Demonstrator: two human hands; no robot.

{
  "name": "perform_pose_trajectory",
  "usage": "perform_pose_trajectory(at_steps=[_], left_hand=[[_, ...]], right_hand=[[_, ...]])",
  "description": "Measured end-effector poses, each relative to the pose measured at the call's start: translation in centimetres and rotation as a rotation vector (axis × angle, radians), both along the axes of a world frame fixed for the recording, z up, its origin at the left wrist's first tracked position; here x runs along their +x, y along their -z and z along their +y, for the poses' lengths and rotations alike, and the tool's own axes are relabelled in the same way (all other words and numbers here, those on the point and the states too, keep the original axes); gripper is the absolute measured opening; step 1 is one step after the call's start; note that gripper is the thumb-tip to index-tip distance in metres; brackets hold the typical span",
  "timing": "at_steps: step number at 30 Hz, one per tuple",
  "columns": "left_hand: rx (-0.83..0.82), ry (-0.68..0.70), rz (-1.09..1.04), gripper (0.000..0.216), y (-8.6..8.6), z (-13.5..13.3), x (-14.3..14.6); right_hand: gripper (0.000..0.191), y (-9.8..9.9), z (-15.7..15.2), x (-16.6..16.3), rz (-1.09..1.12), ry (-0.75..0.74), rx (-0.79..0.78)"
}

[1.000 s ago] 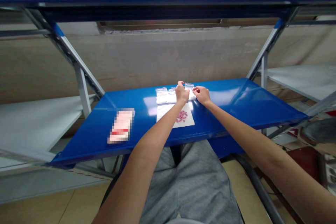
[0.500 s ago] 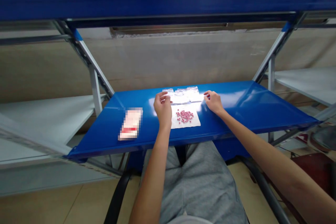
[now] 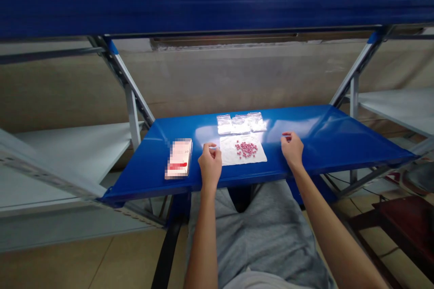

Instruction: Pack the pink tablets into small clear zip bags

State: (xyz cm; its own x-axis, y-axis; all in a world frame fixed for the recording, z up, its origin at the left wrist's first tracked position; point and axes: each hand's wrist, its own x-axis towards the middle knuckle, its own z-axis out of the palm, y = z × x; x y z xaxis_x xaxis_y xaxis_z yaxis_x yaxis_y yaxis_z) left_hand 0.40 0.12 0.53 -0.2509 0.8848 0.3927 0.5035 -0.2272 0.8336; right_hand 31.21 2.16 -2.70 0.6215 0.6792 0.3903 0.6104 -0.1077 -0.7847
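Observation:
My left hand rests over the blue table at the left edge of a white paper sheet. Its fingers curl loosely, with a gap between thumb and forefinger and nothing visible in them. To the right of the sheet, apart from it, my right hand is loosely bent, thumb and forefinger apart; it looks bare too. Many small dark-pink beads lie loose on the sheet. Behind it, small clear plastic bags form a row: a left bag, a middle bag and a right bag.
A pale pack with red marking, partly blurred out, lies left on the blue table. A blue shelf hangs overhead. Metal struts flank the table. A dark red stool stands on the floor at right.
Both hands have drawn back from the bags toward me, the right one also moving outward. The three bags now show uncovered. The view has shifted slightly.

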Motion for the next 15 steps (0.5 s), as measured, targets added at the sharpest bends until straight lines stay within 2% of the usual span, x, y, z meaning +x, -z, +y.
perform_pose_trajectory(at_steps=[15], left_hand=[[-0.054,0.001,-0.015,0.011,-0.3,-0.2,-0.3]], right_hand=[[0.030,-1.5,-1.0,-1.2,0.036,-0.033,-0.007]])
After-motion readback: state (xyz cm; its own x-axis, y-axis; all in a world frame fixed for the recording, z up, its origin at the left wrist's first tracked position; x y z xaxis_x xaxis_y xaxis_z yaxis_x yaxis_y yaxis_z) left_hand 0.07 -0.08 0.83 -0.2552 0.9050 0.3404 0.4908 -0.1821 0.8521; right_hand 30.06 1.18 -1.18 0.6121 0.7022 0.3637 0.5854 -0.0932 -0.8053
